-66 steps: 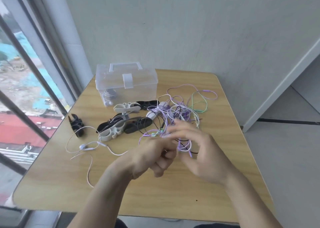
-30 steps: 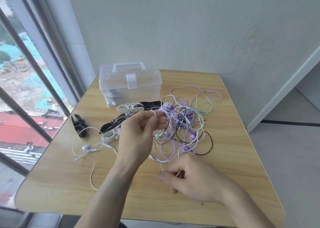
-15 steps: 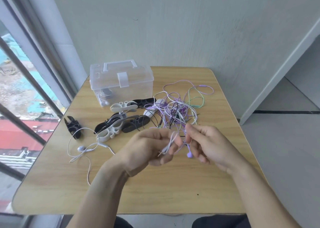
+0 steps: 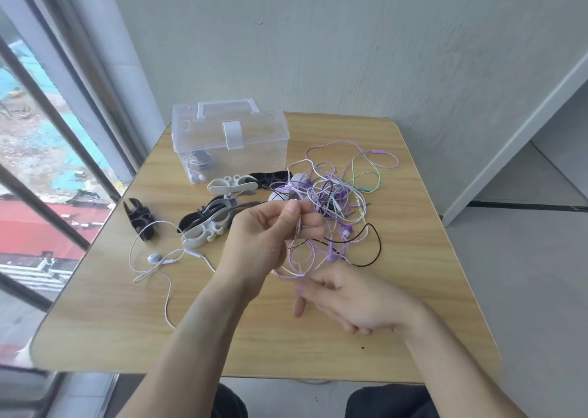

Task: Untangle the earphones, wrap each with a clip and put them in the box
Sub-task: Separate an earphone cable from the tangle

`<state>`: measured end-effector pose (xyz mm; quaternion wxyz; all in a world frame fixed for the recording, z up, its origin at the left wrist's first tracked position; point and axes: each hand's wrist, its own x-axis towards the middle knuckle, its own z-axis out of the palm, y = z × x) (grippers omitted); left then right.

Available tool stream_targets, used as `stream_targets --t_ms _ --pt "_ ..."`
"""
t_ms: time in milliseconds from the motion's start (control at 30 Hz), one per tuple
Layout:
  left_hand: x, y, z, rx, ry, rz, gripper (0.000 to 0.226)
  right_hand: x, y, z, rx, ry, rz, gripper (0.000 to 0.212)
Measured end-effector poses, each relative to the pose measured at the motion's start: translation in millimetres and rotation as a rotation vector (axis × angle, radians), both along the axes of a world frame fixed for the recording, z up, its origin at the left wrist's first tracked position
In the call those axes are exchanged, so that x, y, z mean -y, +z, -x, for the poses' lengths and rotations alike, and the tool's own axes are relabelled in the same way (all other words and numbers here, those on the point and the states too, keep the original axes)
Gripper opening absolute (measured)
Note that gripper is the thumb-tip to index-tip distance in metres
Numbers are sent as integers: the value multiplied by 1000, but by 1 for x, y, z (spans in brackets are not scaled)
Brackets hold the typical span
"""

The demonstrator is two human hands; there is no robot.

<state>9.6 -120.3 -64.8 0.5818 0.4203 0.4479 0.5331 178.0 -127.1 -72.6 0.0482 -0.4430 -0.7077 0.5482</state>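
Note:
A tangle of purple, white, green and black earphone cords (image 4: 334,195) lies right of centre on the wooden table (image 4: 413,290). My left hand (image 4: 267,236) is raised over the table and pinches a cord of that tangle between thumb and fingers; loops hang below it. My right hand (image 4: 346,300) hovers lower, blurred, with fingers extended just under the hanging purple loop (image 4: 302,262); whether it holds the cord I cannot tell. A separate white earphone (image 4: 156,258) lies loose at the left. Black and white clips (image 4: 210,220) lie between it and the clear lidded box (image 4: 229,141).
One black clip (image 4: 140,217) lies apart near the table's left edge. The closed box holds one wrapped earphone (image 4: 199,163). A window with bars runs along the left, a wall stands behind the table. My knees show under the near edge.
My left hand has risen with the pinched cord. My right hand has dropped away from it toward the near side of the table, stretching the loop between them.

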Motion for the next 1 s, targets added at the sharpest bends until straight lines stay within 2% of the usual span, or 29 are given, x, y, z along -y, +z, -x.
stream_targets --t_ms 167,233,300,433,567,633,767,833,933,1000 --pt "0 -15 3 -444 -68 -119 17 -2 2 1 -116 26 -97 38" --pt "1 -17 4 -628 -161 -164 22 -6 2 -4 -212 -63 -160 37" --pt "2 -15 6 -713 -278 -187 23 -12 1 -11 -329 -204 -170 34" --pt "4 -7 8 -480 -512 -56 22 -20 -2 -20 -396 -393 -295 31" --pt "2 1 9 -263 -581 139 20 -19 -7 -14 -347 -481 -572 30" --pt "0 2 12 -179 -552 160 17 -18 -3 -12 -330 -512 -651 33" --pt "-1 2 16 67 -433 140 25 -18 -2 -17 -357 -550 -455 39" --pt "0 1 17 196 -346 80 24 -16 -3 -17 -338 -517 -415 35" --pt "1 1 14 217 -212 1 17 -12 -8 -8 -293 -452 -470 21" --pt "2 2 8 231 -136 7 18 -8 -8 -1 -310 -426 -432 17"
